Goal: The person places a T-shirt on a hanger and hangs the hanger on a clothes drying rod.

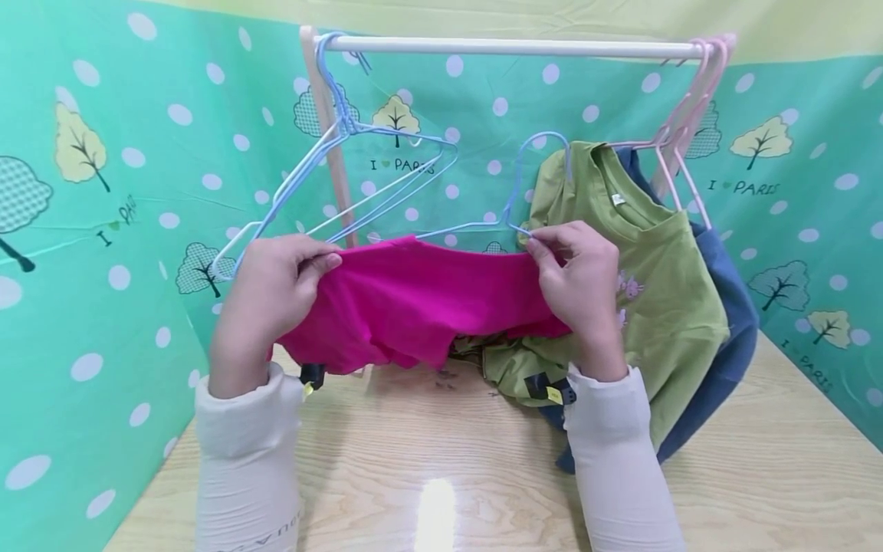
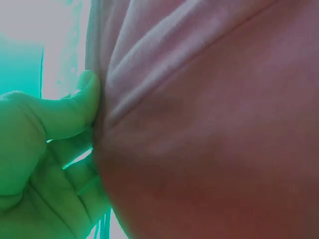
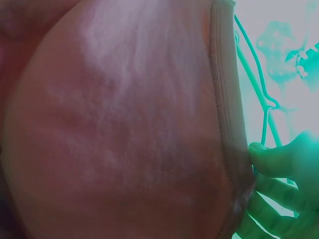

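Note:
A bright magenta garment point(image 1: 428, 299) is stretched between my two hands, its upper edge roughly level in the head view. My left hand point(image 1: 276, 280) pinches its left upper corner between thumb and fingers. At the opposite corner, my right hand point(image 1: 579, 276) pinches the edge. A light blue hanger point(image 1: 469, 225) stands behind the garment, hook upward; its lower part is hidden by the cloth, and one shoulder reaches my right fingertips. Close up in the right wrist view, the cloth point(image 3: 124, 129) has a stitched band along its edge. Folds point(image 2: 154, 59) run from my left thumb.
Several blue and white hangers point(image 1: 352, 130) hang at the left end of a white rail point(image 1: 510, 47). At the right end, a green shirt point(image 1: 683, 307) and a blue garment point(image 1: 734, 307) hang on pink hangers point(image 1: 683, 130). Below lies a wood-grain table point(image 1: 386, 460).

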A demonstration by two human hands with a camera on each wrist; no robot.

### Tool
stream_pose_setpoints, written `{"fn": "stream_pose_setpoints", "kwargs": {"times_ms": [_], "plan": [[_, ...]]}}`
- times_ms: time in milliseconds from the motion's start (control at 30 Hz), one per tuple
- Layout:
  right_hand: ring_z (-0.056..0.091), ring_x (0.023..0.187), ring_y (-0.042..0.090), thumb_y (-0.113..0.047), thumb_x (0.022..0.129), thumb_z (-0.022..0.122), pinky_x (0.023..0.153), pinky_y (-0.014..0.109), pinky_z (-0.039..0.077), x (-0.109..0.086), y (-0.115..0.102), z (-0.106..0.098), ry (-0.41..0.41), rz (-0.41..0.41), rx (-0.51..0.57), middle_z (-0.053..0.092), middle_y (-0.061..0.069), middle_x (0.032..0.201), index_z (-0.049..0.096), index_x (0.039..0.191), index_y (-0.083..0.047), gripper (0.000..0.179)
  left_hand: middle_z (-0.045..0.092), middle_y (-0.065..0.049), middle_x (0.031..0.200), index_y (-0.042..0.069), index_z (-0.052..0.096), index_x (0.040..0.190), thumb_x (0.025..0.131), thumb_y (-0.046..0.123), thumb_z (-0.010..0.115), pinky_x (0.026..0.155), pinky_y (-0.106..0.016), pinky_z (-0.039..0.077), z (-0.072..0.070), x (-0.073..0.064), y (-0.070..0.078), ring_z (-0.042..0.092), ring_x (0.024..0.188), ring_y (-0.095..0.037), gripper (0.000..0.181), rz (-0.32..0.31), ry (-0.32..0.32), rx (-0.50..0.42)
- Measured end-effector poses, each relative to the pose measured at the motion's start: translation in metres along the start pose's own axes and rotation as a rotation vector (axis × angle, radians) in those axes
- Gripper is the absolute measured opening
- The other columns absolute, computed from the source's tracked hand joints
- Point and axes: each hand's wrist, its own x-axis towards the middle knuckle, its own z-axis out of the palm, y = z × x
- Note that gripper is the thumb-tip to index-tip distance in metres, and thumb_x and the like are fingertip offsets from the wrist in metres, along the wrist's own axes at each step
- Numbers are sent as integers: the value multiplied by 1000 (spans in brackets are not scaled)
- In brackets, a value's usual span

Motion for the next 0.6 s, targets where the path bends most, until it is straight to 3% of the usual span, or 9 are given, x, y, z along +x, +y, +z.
{"fn": "stream_pose_setpoints", "kwargs": {"times_ms": [133,233,400,600], "plan": [[65,77,19,-3,90,77,68,22,46,-1,-2,3,13,-14,-3,72,13,87,80,92,2,6,76,-15,100,2,78,111,95,11,73,83,-46,53,2,1,7,66,89,-30,19,-10,-9,13],[63,75,19,-3,90,77,66,25,45,-2,-5,5,15,-24,-8,72,13,88,80,92,1,6,75,-15,105,1,77,115,95,15,75,91,-49,52,12,3,16,67,98,-33,25,32,20,18],[63,77,22,-5,90,77,67,29,44,-4,-10,8,-3,-39,-19,73,13,89,80,95,0,8,74,-11,98,3,79,109,92,15,78,80,-45,56,33,7,32,66,90,-31,21,141,101,59],[65,77,21,-5,89,79,69,29,46,-3,-10,8,-15,-50,-8,74,13,89,81,94,-1,7,74,-12,95,2,79,104,90,10,78,81,-45,58,38,8,34,68,89,-31,16,117,108,70]]}}
